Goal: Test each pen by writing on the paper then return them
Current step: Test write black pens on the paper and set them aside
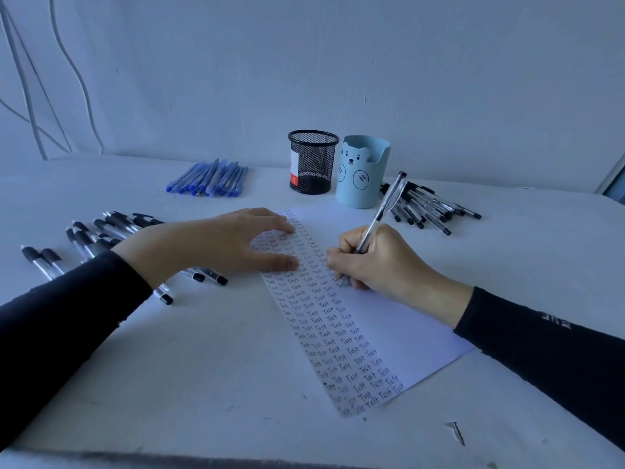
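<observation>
My right hand [375, 262] pinches a clear pen [384, 206], tip on the paper [389, 319] at mid-frame, w/ rows of "Test" down its left half. My left hand [216, 245] lies flat, fingers straight, on the paper's upper left corner. Black pens [429, 206] upper right, blue pens [211, 179] upper centre-left, grip pens [101, 235] at left.

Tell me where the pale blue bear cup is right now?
In the head view the bear cup stands toward the back of the table, just right of the black mesh holder and left of a pile of black-capped pens.
</observation>
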A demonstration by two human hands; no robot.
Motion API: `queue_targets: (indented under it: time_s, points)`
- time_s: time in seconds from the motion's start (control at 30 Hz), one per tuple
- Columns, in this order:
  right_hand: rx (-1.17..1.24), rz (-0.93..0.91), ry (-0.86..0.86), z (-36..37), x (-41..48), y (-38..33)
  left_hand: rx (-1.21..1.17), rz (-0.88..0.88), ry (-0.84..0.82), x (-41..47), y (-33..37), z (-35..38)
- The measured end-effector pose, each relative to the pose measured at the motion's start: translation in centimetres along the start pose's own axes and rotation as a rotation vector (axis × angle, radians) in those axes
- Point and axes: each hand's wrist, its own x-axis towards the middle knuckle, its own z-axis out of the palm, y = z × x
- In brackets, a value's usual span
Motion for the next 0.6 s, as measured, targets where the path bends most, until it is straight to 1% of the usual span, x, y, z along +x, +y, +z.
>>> queue_targets:
  time_s: [0.37, 0.6]
  points:
    - [-0.023, -0.016, 0.032, -0.14, -0.04, 0.05, -0.004, 0.003, -0.001, -0.08, 0.24, -0.01]
    - [-0.019, -0.004, 0.001, -0.24, -0.02, 0.05, -0.006, -0.002, -0.004, -0.03, 0.2, 0.0]
